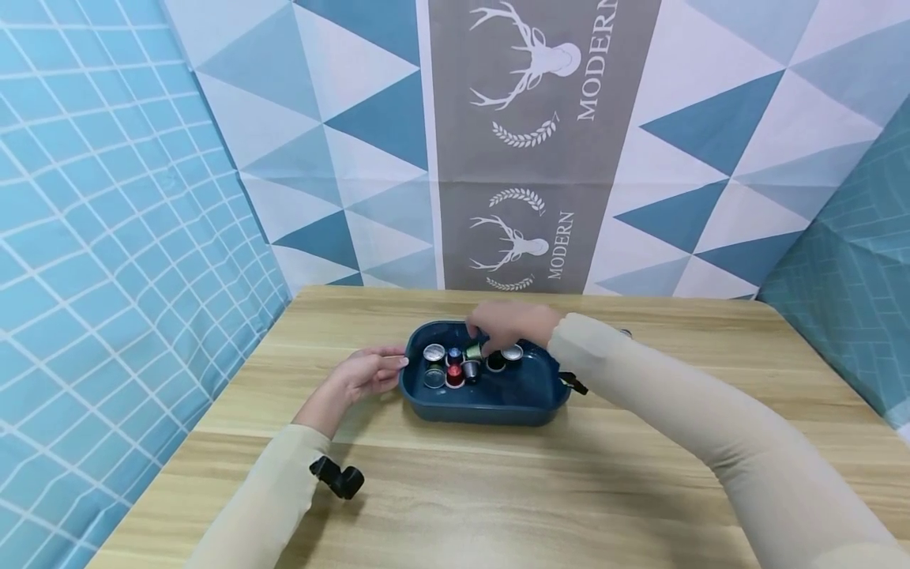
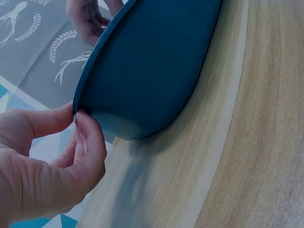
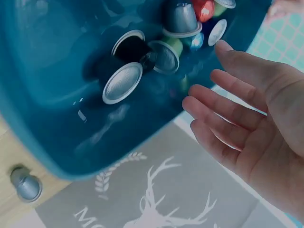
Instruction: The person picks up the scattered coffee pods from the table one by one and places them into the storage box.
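Note:
A dark blue plastic tub (image 1: 483,414) stands on the table with several coffee capsules in it, mostly in its left half. Among them are a red capsule (image 1: 455,375), a blue capsule (image 1: 454,356), a grey capsule (image 1: 471,372) and a black capsule (image 1: 496,363); some show flat silver lids. My left hand (image 1: 370,371) pinches the tub's left rim between thumb and fingers, plainly seen in the left wrist view. Over the tub's far edge reaches my right hand (image 1: 508,322), holding nothing. Its fingers (image 3: 228,102) are spread and lightly bent beside the capsules in the right wrist view.
One silver-grey capsule (image 3: 28,186) lies outside the tub on the wooden table (image 1: 455,490), beyond the tub's far right side. Patterned cloth (image 1: 370,158) hangs behind the table, and a blue checked sheet (image 1: 107,237) borders the left.

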Tool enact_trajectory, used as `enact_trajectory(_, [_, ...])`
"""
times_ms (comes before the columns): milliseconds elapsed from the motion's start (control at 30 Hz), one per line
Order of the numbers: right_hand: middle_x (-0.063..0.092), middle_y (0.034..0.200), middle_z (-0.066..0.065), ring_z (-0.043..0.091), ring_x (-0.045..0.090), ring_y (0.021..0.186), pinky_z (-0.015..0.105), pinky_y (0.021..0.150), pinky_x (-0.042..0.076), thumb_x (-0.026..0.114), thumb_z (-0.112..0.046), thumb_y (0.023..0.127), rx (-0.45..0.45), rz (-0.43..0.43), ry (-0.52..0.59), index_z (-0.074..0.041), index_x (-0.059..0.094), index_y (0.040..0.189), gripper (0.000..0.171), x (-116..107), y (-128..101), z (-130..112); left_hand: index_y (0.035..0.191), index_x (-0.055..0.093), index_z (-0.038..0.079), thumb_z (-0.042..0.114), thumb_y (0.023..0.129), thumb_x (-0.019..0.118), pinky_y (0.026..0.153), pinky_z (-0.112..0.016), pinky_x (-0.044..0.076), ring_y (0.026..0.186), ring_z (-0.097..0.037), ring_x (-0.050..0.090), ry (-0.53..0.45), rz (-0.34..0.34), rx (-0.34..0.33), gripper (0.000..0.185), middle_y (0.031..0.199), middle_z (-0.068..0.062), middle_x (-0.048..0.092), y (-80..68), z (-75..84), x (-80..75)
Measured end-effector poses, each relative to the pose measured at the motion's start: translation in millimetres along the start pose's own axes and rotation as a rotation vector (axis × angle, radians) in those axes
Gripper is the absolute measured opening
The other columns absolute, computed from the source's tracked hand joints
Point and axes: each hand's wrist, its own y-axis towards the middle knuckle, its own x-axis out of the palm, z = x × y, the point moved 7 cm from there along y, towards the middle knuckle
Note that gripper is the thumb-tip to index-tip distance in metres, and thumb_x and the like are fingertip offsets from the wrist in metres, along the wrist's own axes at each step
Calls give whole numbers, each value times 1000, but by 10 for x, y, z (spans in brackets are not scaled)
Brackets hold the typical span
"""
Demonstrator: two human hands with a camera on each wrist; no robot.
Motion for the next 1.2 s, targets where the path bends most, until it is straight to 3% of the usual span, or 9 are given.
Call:
enact_trajectory(167, [67,108,13,21,62,93,36,86,53,72,-22,87,-10,48,48,-3,65,113,33,-28,-158,179,143,33,-5,3,96,52,68,-17,51,66,0,58,-4,1,1,51,79,7,63,-2,-8,-13])
enact_trajectory(400, [67,108,13,24,63,95,40,86,53,69,-23,89,50,134,127,-5,64,113,31,-112,-474,481,144,34,-5,5,95,55,71,-18,52,77,-2,60,24,7,18,53,90,4,62,2,13,3])
enact_trajectory(467, [67,107,13,25,63,96,41,86,53,68,-22,89,53,154,144,-4,64,113,30,-103,-543,552,144,35,-4,6,96,55,71,-17,52,73,-1,59,32,19,13,53,89,4,62,-9,5,-4])
enact_trajectory(633, [67,107,12,26,64,98,41,87,53,67,-21,91,61,193,164,-3,65,112,28,-5,-674,717,145,33,-5,6,96,54,70,-17,51,64,0,55,26,14,8,54,83,6,63,-26,-17,-1])
enact_trajectory(800, [67,107,12,27,63,98,42,86,53,66,-19,91,94,233,193,-2,65,112,27,110,-782,856,145,32,-6,6,96,55,71,-18,51,78,-2,61,5,8,19,55,87,5,65,-15,-17,6])
enact_trajectory(1200, [69,107,17,30,67,93,43,82,55,66,-16,91,106,361,214,1,66,111,26,422,-908,1089,143,35,-6,5,95,56,70,-17,51,76,-2,60,21,14,32,54,86,4,63,-15,-29,-15])
